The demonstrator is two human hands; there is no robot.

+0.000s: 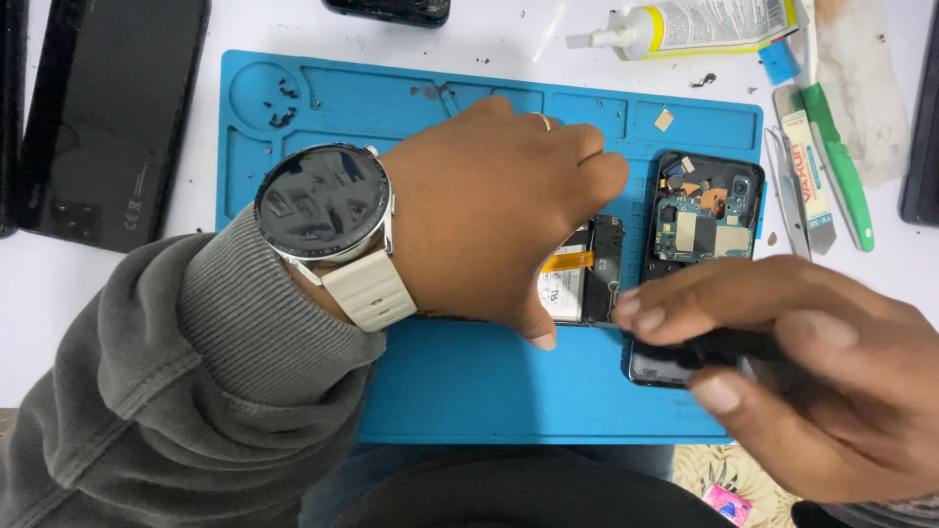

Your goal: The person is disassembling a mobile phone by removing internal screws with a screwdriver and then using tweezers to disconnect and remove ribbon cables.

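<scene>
Pressing down on an opened phone point(587, 269) near the middle of the blue repair mat point(323, 108), the left hand point(489, 210) covers most of it; only the battery end with an orange strip shows past the knuckles. The left grip lies flat, fingers curled over the phone's far edge, thumb at its near edge. The right hand point(792, 367) has its grip pinched shut on a dark, blurred tool point(724, 344), which lies across the lower end of a second opened phone point(699, 230); what the tool is cannot be made out. This phone sits at the mat's right edge, circuit board exposed. Bare mat lies open toward the near and left edges. A wristwatch point(323, 207) and grey sleeve point(166, 381) fill the lower left. On the white worktop point(29, 284), a black back cover point(108, 117) lies left, a glue tube point(685, 24) at the top, and a green tool point(836, 161) crowds the right.
</scene>
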